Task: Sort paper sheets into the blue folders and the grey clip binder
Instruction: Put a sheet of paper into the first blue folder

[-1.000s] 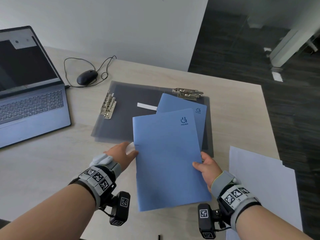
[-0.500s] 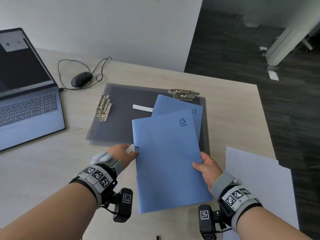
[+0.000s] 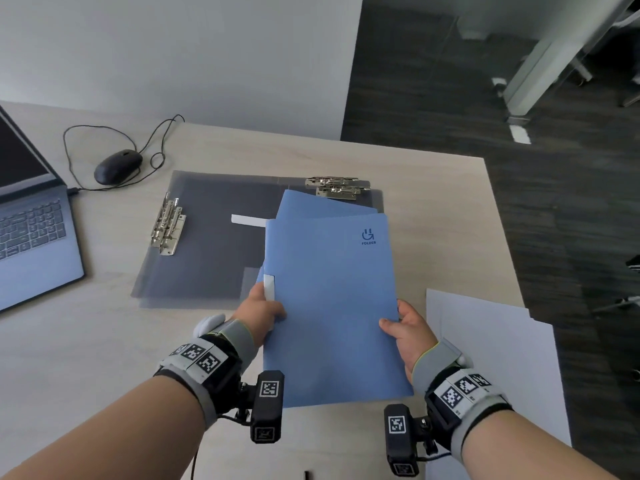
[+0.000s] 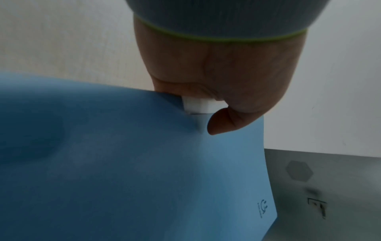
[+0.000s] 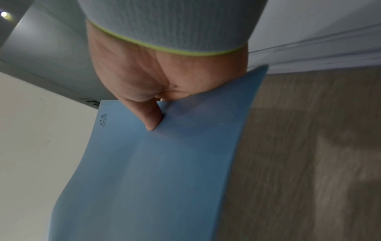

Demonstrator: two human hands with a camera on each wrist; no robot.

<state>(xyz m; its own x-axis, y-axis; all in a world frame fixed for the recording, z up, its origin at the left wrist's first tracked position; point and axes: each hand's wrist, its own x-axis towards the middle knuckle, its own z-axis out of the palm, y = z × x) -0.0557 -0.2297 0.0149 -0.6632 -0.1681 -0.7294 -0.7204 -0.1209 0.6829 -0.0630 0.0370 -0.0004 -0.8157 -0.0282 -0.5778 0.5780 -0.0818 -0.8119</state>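
Blue folder held up over the desk, left hand pinching its left edge, right hand gripping the right, fingers hidden underneath. Behind it, a second blue folder half-covered on the grey clip binder; white sheets run off frame at right.

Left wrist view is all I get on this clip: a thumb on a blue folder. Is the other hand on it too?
Observer: Yes, the right hand grips the blue folder at its right edge, thumb on top.
Reviewer: Is there a second folder?
Observer: Yes, another blue folder lies on the grey clip binder, partly hidden by the held one.
Reviewer: Where are the loose sheets?
Observer: White paper sheets lie on the table, right of the right hand.
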